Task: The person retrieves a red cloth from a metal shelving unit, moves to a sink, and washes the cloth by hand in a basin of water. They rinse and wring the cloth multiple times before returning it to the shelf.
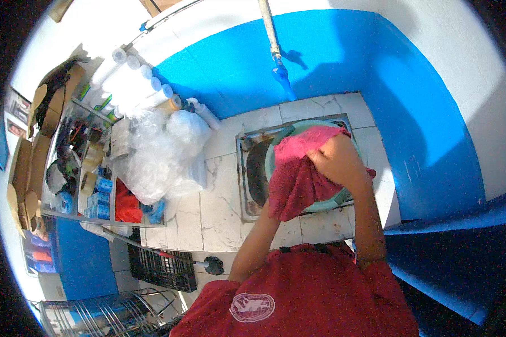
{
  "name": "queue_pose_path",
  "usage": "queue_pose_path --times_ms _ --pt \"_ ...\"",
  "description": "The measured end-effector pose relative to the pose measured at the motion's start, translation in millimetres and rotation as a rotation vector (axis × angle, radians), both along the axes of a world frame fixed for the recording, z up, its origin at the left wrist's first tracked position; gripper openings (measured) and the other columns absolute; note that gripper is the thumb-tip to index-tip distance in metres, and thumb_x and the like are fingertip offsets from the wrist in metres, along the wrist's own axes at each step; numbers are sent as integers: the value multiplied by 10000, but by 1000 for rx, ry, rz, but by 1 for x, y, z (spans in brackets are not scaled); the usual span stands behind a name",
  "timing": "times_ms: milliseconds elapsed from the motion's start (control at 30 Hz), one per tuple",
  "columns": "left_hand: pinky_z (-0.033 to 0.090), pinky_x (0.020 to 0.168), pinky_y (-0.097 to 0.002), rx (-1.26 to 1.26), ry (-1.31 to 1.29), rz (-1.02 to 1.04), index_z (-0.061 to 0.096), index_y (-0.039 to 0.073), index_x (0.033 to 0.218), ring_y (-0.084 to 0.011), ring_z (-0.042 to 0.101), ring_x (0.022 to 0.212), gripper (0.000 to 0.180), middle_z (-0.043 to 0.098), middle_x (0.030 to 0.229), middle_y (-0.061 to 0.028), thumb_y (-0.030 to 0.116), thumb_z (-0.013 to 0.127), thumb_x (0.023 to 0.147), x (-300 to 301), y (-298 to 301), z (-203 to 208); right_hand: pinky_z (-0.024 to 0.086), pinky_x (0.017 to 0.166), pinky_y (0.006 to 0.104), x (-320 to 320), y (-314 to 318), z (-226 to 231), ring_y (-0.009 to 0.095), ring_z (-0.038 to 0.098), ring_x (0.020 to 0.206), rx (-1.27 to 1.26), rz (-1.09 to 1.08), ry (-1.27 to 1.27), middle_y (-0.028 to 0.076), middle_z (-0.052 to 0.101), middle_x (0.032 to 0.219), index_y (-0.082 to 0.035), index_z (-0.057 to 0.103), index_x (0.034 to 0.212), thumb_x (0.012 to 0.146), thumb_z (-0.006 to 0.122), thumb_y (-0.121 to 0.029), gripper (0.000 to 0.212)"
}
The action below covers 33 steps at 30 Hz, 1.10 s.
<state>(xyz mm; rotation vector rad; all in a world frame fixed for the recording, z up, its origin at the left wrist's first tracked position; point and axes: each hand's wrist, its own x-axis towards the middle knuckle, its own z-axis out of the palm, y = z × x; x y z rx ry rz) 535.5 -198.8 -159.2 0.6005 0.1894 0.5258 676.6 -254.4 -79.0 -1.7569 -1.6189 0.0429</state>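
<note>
A dark red cloth [301, 182], bright pinkish where the sun strikes it, hangs bunched over a pale green basin [271, 154]. My right hand [342, 160] is closed on the upper part of the cloth, its fingers pinching a fold. From the lower edge my left forearm [256, 241] reaches up under the cloth, which covers my left hand, so its fingers are hidden. The basin sits in a metal sink [247, 210] set into a tiled counter. What the basin holds is mostly hidden by the cloth and my right arm.
A blue tap [283, 78] on a pipe hangs above the basin. Left on the counter are clear plastic bags [163, 151], white rolls [132, 84], a spray bottle [206, 115] and a shelf unit [67, 216] with tape rolls. Blue walls stand behind and right.
</note>
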Motion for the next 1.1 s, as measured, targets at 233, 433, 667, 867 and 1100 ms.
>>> queue_pose_path --times_ms 233,433,667,867,1100 --pt "373 1098 -425 15 94 -68 421 46 1401 -280 506 1258 606 505 1400 -122 513 341 1023 -7 24 -17 462 589 470 51 10 -6 387 624 614 17 -147 164 252 600 673 40 620 702 872 581 -270 356" --pt "373 1099 -431 22 137 -51 433 42 1390 -285 511 1252 608 511 1393 -126 518 339 1023 -15 25 -21 491 830 393 91 -6 -100 245 653 922 65 -188 611 123 692 984 -22 662 991 966 536 -273 282" --pt "374 1099 -439 54 181 -39 446 38 1377 -290 518 1245 612 518 1385 -132 525 336 1023 -20 38 -27 448 996 394 -5 -44 -212 252 577 1152 -299 160 1573 113 606 1252 -42 567 1260 993 491 -359 422" --pt "374 1100 -445 199 232 -44 457 34 1366 -295 523 1238 616 524 1377 -136 530 333 1023 -29 61 -31 425 1042 440 -7 -56 -169 288 548 1204 189 338 2117 112 552 1337 -64 480 1364 994 440 -477 555" --pt "370 1103 -466 513 344 13 474 25 1350 -312 531 1230 651 532 1368 -151 562 338 1008 -27 66 -23 411 1062 503 13 -67 -98 336 537 1227 730 -12 1884 127 553 1349 -71 461 1392 997 379 -572 643"
